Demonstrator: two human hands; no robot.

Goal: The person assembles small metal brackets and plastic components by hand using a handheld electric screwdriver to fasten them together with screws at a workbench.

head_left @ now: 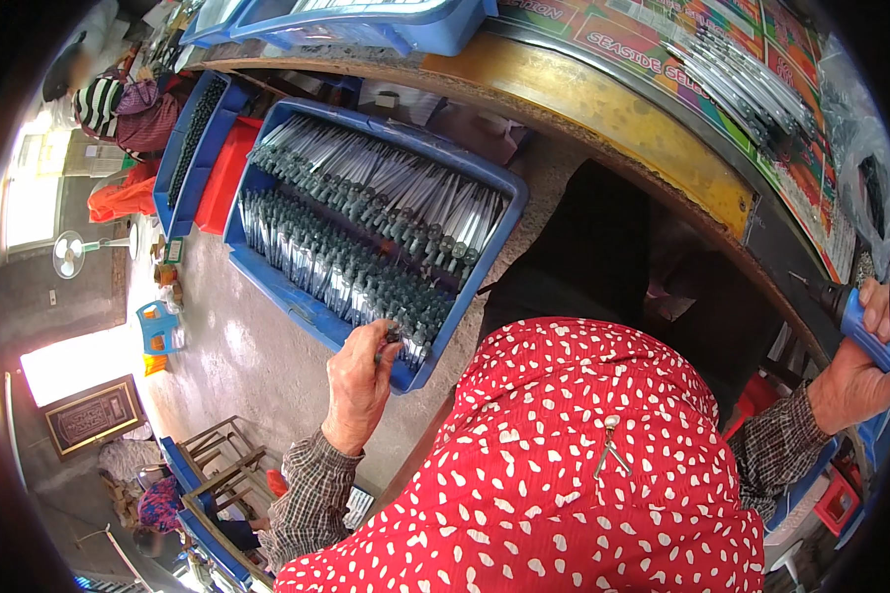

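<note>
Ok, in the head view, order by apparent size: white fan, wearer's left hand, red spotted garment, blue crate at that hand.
1. Red spotted garment
2. Blue crate
3. Left hand
4. White fan

Extends the left hand point(359, 383) forward and out to the left, well apart from the right hand point(855, 376). Curls the left fingers point(371, 336) inward, tips close to the thumb in a pinch, with the back of the hand turned up. Slants the left forearm point(311, 489) upward from the lower edge, with a nearly straight wrist point(344, 435) emerging from the sleeve. Stretches the right forearm point(781, 450) outward to the far right, bare from the wrist point(821, 405) on. Bends the right fingers point(875, 306) into a grip, with part of that hand lost at the view's dark rim.
</note>
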